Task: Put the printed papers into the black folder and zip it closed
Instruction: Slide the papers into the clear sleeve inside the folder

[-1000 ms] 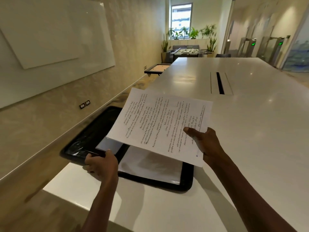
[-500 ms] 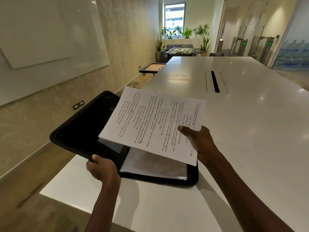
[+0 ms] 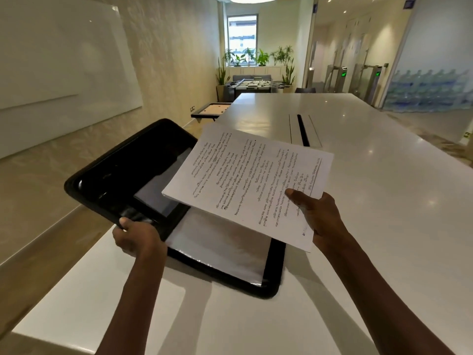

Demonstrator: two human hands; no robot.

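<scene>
The black folder (image 3: 120, 175) lies open at the near left corner of the white table (image 3: 371, 201). Its right half rests flat on the table and shows a shiny clear sleeve (image 3: 220, 249). Its left half is raised and tilted over the table's edge, with my left hand (image 3: 138, 237) gripping that half's near edge. My right hand (image 3: 317, 216) pinches the stack of printed papers (image 3: 245, 183) by its near right corner, thumb on top. The stack hovers above the folder's middle, covering part of both halves.
A cable slot (image 3: 303, 130) runs along the table's middle beyond the papers. A whiteboard (image 3: 56, 73) hangs on the left wall. A low game board (image 3: 210, 110) and a foosball table (image 3: 256, 84) stand far off, with turnstiles (image 3: 371, 75) at the right.
My left hand has lifted the folder's left half from hanging low beside the table to a raised tilt. The papers stay held above the folder in my right hand.
</scene>
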